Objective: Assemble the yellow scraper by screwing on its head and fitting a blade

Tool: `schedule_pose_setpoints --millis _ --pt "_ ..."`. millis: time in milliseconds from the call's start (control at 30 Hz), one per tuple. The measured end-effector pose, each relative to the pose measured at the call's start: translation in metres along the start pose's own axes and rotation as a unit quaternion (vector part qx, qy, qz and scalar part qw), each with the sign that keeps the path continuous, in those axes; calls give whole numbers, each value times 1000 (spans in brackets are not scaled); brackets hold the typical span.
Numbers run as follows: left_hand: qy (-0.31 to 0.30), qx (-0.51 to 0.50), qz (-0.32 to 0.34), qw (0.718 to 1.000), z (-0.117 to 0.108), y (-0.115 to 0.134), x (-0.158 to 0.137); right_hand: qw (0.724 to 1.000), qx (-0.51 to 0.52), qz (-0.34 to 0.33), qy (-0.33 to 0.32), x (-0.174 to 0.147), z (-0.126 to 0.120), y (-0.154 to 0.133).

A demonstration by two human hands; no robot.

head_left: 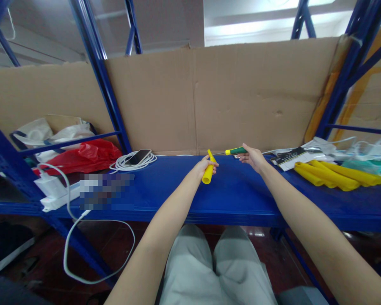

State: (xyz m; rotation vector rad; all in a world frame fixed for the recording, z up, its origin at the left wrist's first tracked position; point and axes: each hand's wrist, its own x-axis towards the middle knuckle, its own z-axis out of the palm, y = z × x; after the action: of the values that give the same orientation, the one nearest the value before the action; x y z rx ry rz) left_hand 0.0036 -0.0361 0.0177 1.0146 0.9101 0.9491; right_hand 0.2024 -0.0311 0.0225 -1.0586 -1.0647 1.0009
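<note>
My left hand (pixel 206 167) is closed round a yellow plastic tube (pixel 207 174), tilted with its open round end toward me and its narrower end pointing up and away. In my right hand (pixel 252 157) is a screwdriver (pixel 236 151) with a green and yellow handle, gripped near the handle's end. Its thin shaft points left at the upper part of the tube; whether the tip touches the tube or goes into it, I cannot tell. Both hands are above the blue shelf (pixel 165 190).
Several yellow tubes (pixel 336 174) lie at the right beside a black-and-white packet (pixel 292 157). At the left are a phone (pixel 139 157) on a coiled white cable (pixel 120 163), a red bag (pixel 85 157) and a white power strip (pixel 55 201). Cardboard (pixel 247 97) stands behind the shelf.
</note>
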Motion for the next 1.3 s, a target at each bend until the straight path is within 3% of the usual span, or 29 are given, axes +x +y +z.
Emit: schedule_pose_setpoints --millis 367,633,967,1300 --pt "0 67 -4 998 1 -1 1 998 17 -5 59 -3 1 -2" --pt "33 50 7 998 2 1 -2 996 54 22 -60 0 -1 -5" --pt "14 59 5 998 3 -2 -1 998 42 -40 38 6 -2 0" --pt "23 61 9 998 4 0 -4 997 39 -63 13 2 -6 -3"
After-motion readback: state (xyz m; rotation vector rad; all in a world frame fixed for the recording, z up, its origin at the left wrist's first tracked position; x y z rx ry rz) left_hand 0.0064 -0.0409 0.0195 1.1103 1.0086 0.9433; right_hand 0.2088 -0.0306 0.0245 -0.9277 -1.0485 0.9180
